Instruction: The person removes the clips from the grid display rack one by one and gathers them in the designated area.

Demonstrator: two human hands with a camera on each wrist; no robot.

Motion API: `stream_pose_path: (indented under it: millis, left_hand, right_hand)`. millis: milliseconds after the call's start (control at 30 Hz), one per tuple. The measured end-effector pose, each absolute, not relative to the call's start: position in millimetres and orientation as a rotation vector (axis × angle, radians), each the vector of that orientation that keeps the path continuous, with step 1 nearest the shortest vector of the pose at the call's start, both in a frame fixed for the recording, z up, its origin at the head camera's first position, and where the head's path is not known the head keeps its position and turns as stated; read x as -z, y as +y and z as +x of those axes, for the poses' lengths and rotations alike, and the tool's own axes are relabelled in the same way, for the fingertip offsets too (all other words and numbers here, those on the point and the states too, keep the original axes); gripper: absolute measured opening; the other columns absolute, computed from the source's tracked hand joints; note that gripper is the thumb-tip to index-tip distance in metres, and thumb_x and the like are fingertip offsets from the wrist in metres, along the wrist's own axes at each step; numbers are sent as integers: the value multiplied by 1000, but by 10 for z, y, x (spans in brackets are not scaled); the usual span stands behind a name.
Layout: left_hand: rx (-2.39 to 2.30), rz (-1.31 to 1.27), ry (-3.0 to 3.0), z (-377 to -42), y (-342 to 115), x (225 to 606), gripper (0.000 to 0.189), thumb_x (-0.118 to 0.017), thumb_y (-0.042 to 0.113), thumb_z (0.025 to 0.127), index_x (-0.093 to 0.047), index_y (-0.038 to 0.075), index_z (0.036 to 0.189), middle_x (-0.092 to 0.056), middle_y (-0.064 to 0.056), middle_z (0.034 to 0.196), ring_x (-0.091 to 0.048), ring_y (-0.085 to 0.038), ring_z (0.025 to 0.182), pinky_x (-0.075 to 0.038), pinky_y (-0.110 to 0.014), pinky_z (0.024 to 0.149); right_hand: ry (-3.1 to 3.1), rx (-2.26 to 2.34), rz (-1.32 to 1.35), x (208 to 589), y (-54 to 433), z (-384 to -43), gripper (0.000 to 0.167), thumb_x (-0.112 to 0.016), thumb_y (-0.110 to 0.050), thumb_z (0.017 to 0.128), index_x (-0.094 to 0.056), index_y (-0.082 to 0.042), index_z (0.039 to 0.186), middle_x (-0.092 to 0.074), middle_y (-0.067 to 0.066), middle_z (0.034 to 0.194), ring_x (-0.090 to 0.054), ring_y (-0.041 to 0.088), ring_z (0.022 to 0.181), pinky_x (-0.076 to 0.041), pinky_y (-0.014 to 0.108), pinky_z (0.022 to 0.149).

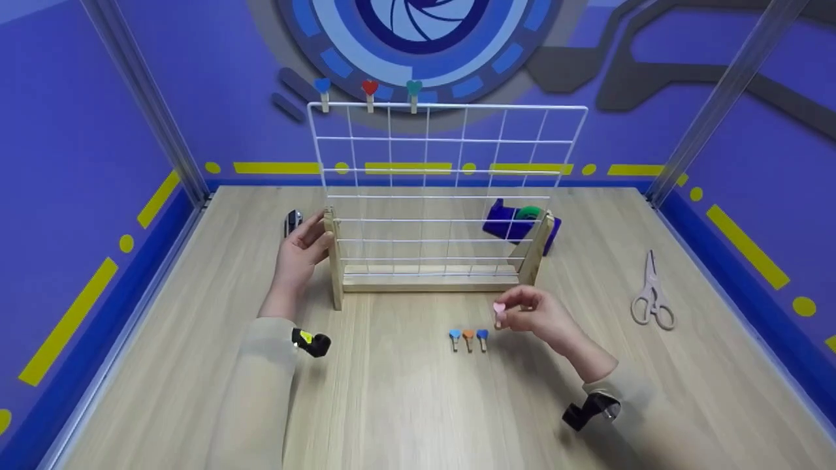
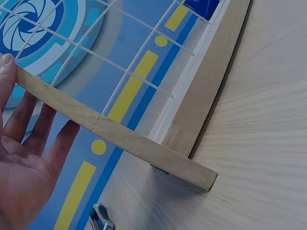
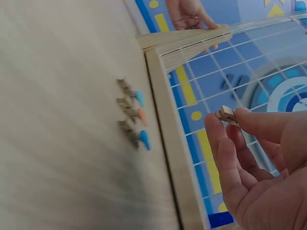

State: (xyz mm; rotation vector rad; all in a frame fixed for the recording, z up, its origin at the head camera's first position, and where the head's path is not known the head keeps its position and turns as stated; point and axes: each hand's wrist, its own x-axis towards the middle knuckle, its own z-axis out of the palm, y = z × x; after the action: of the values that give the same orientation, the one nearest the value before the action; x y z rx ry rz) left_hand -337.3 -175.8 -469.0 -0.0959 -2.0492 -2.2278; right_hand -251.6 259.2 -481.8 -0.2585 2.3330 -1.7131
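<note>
A white wire grid (image 1: 444,140) stands in a wooden frame (image 1: 431,284). My left hand (image 1: 297,258) grips the frame's left wooden post (image 2: 103,122), thumb on the near side and fingers behind it. Between thumb and fingertips, my right hand (image 1: 539,318) pinches a small wooden clothespin (image 3: 227,114) with a pink heart (image 1: 499,308), in front of the frame's right end. Three clothespins with hearts lie in a row on the table: light blue (image 1: 455,335), orange (image 1: 468,335) and dark blue (image 1: 482,335). Clipped along the grid's top wire are blue (image 1: 323,87), red (image 1: 370,89) and green (image 1: 414,89) heart clothespins.
Behind the frame's right end sits a blue tape dispenser (image 1: 501,225) with green tape. Pale scissors (image 1: 652,297) lie on the right of the table. A small black and silver object (image 1: 292,222), perhaps a stapler, is beyond my left hand. Patterned blue walls enclose the table.
</note>
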Motion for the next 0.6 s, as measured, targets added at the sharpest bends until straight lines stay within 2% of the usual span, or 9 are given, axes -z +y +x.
stream_pose_path:
  millis: [133, 267, 367, 467, 600]
  left_hand:
    - [2219, -94, -2057, -3376, -1761, 4698, 56, -62, 7, 102, -46, 13, 156, -54, -18, 152, -64, 1, 114, -57, -20, 93]
    - [2221, -101, -2056, -3373, -1763, 4698, 56, -63, 9, 102, -46, 13, 155, -55, -18, 152, -64, 1, 115, -57, -20, 94]
    - [2238, -113, -2035, -3376, -1759, 4697, 56, -63, 8, 102, -46, 12, 155, -55, -18, 151, -64, 1, 114, -57, -21, 94]
    - [2242, -120, -2029, -3378, -1760, 4698, 57, -63, 9, 101, -46, 11, 155, -55, -18, 151, -65, 0, 114, -57, -21, 94]
    - [2232, -121, -2046, -3370, -1766, 4693, 58, -64, 12, 101, -45, 12, 156, -55, -17, 152, -63, -1, 116, -57, -21, 95]
  right_hand:
    - [2382, 1666, -205, 4907, 2609, -2472, 30, -76, -2, 87, -68, 4, 115, -68, 6, 103, -67, 14, 89, -61, 27, 74]
    - [2429, 1622, -217, 4991, 2613, -2442, 28, -79, -2, 85, -71, 4, 111, -68, 9, 102, -60, 15, 94, -59, 25, 73]
    - [2453, 1592, -233, 5047, 2617, -2432, 28, -80, -4, 85, -72, 5, 110, -69, 8, 98, -58, 14, 92, -55, 22, 69]
    - [2436, 1575, -216, 5089, 2624, -2435, 27, -79, -5, 87, -71, 5, 111, -67, 5, 94, -62, 12, 85, -54, 22, 64]
    - [2352, 1588, -163, 5127, 2625, -2453, 27, -76, -2, 89, -68, 8, 113, -68, 5, 91, -71, 12, 75, -60, 26, 63]
